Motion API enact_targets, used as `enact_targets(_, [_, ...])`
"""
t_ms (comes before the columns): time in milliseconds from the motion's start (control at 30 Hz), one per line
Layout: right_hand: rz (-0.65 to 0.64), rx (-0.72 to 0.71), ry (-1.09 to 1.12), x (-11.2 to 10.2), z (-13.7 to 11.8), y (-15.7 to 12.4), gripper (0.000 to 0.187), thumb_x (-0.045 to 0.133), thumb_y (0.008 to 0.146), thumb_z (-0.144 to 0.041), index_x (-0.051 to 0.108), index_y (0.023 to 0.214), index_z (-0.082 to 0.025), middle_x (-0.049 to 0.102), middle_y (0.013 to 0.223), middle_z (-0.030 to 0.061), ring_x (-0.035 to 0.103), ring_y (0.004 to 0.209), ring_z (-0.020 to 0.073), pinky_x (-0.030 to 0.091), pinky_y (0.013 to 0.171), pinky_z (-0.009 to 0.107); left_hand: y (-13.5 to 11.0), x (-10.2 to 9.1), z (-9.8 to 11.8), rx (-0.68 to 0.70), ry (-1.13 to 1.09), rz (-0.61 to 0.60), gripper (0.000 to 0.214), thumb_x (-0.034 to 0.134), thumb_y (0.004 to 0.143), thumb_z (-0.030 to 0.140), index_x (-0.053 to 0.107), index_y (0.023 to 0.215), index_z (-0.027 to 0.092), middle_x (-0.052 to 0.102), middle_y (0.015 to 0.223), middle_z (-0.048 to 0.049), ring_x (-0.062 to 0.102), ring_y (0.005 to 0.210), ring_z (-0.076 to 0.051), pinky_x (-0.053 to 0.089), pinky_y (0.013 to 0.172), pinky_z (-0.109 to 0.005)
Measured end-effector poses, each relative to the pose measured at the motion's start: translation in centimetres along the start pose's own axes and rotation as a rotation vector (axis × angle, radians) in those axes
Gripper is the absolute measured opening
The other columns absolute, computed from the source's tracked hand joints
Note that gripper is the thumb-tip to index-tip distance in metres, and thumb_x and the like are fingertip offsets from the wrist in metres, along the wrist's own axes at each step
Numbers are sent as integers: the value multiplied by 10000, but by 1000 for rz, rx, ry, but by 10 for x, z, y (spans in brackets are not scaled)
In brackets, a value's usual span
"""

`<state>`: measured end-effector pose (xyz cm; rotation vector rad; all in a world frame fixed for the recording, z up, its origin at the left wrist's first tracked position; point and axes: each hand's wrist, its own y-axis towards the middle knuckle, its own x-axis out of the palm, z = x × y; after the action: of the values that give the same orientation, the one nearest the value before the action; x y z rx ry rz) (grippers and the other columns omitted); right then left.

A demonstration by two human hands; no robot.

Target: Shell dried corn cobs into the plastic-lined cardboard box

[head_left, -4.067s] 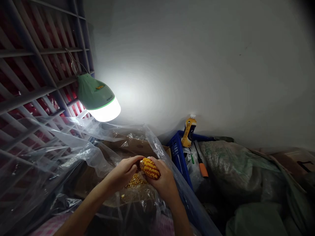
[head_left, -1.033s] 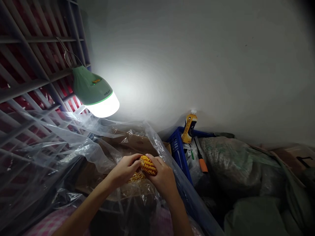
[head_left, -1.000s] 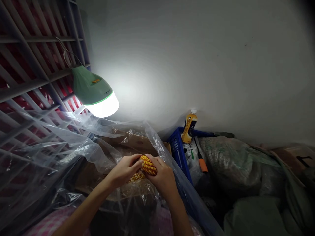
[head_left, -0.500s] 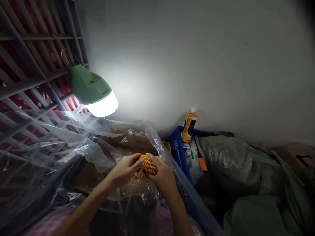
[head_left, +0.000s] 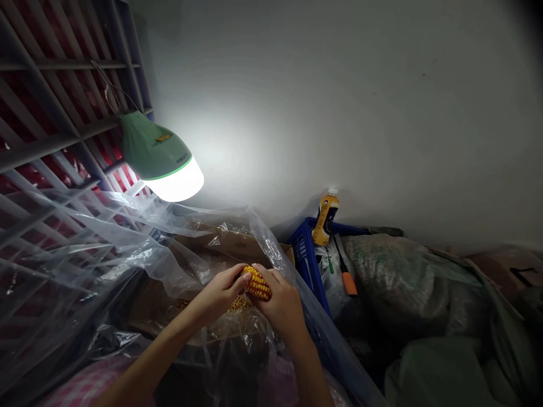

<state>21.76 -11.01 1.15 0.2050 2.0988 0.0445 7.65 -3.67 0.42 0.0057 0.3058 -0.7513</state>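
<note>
Corn cob: one, held above cardboard box, between its edges; loose kernels lay below, likely so box caught strays. Right hand: fingers wrapped round cob, apparently for steadiness. Left hand: fingers and thumb closed on cob's end (far side hidden).

Yellow kernels give the corn cob a bumpy, faintly glossy surface. Clear plastic sheeting, thin, crinkled and shiny, lines the matt brown cardboard box. The lamp housing looks like smooth plastic with a satin finish; the wall is matt, the blue crate hard plastic, the checked fabric soft cloth.
</note>
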Motion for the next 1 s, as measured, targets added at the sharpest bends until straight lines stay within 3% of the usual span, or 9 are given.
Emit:
enact_targets(233, [-2, 15, 26, 2, 1, 0, 495, 600, 740, -298, 476, 1219, -309, 591, 1015, 13, 584, 881, 184, 442, 755, 276, 1, 2, -1, -41, -30, 83, 399, 302, 861, 411, 547, 1040, 152, 625, 1013, -46, 556, 905, -171, 430, 766, -248])
enact_targets(467, [-12, 25, 72, 1, -1, 1, 462, 567, 769, -380, 494, 1211, -270, 591, 1025, 37, 586, 885, 189, 446, 745, 276, -4, 0, 3, 49, 317, 38, 364, 346, 843, 456, 526, 993, 177, 624, 918, -70, 569, 811, -203, 424, 708, -297])
enact_targets(700, [6, 30, 105, 3, -2, 2, 484, 606, 730, -298, 496, 1201, -290, 590, 1023, 19, 577, 907, 178, 442, 767, 264, -3, 9, -7, 76, 430, 198, 384, 214, 882, 340, 493, 1069, 153, 621, 1001, -118, 576, 920, -220, 418, 800, -338])
enact_targets(867, [-4, 21, 12, 4, -7, 7, 501, 614, 715, -368, 491, 1196, -300, 604, 987, 19, 599, 855, 181, 452, 736, 259, -3, 2, 5, 8, 349, 128, 364, 239, 867, 439, 516, 969, 225, 653, 955, -36, 602, 892, -199, 437, 762, -287])
enact_targets(1000, [-1, -32, -92, 1, -10, 8, 470, 556, 733, -442, 470, 1187, -359, 609, 945, -12, 616, 799, 172, 466, 688, 249, 0, -2, -10, 10, 351, 190, 340, 272, 844, 470, 504, 908, 230, 674, 874, -9, 617, 843, -201, 460, 751, -304])
